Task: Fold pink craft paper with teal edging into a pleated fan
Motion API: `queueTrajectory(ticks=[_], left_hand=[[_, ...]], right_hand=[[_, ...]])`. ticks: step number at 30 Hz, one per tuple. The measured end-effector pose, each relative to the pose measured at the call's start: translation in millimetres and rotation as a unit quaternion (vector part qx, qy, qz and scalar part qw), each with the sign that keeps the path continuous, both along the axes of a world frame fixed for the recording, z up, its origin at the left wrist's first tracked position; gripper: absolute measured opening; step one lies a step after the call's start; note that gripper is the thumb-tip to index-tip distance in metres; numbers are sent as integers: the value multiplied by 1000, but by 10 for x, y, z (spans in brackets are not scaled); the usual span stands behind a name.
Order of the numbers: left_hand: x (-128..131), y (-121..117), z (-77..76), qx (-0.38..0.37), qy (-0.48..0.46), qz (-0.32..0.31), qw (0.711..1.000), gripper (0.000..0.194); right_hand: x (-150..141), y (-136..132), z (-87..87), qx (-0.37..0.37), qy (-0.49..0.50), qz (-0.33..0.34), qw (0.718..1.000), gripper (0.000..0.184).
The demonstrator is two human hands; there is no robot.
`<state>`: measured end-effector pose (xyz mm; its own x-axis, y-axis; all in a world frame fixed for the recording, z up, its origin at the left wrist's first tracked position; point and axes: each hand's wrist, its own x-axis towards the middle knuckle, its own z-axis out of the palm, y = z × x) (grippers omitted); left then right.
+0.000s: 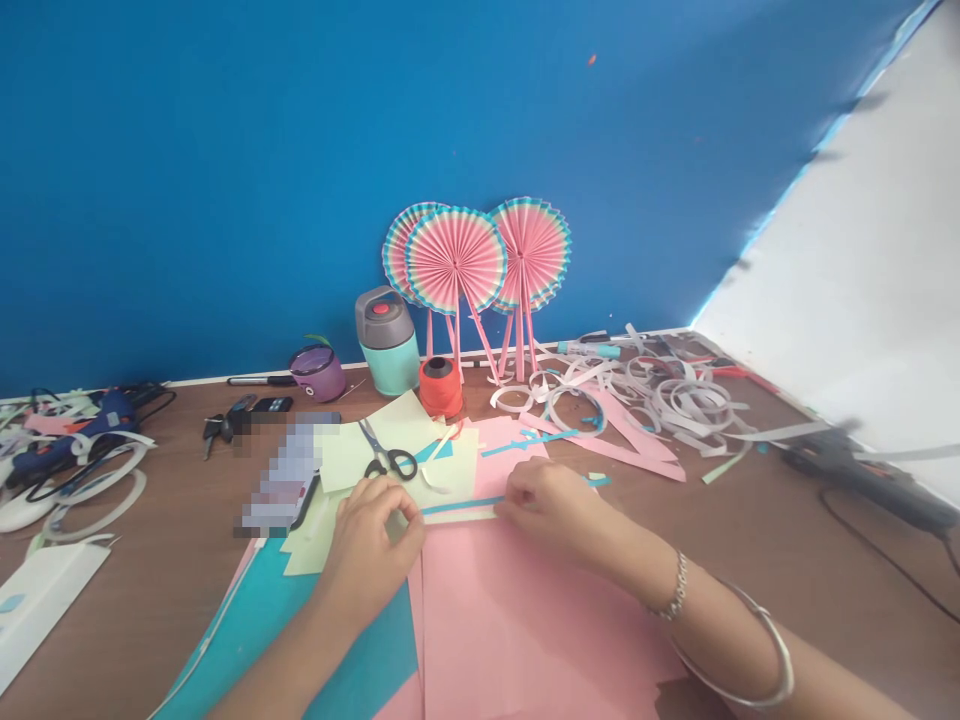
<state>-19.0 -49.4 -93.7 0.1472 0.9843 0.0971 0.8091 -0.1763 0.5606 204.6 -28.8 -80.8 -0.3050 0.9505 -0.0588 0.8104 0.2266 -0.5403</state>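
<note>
My left hand (371,550) is pinched on one end of a thin blue paper strip (461,505), my right hand (550,507) on the other, right over pale green paper (450,470). Loosen either pinch and it slips; tug too hard and it tears!

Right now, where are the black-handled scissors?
In the head view, the black-handled scissors lie on pale yellow paper just beyond the person's left hand, below the orange spool.
</note>
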Motion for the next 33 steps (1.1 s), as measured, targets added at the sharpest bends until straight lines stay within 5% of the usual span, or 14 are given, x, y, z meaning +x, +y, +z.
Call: queueTrajectory(ticks=[8,18,24,33], left_hand=[[39,-54,17,-5,42,-11,999,11],[9,-17,-31,45,28,1,999,13],[25,11,-67,52,15,18,998,15],[85,65,-113,52,38,32,997,13]], right_hand=[[17,-22,17,34,-60,19,997,23],[-9,-60,20,42,3,83,996,15],[-11,-8,33,38,-21,4,999,15],[0,54,-40,29,-72,-21,997,18]])
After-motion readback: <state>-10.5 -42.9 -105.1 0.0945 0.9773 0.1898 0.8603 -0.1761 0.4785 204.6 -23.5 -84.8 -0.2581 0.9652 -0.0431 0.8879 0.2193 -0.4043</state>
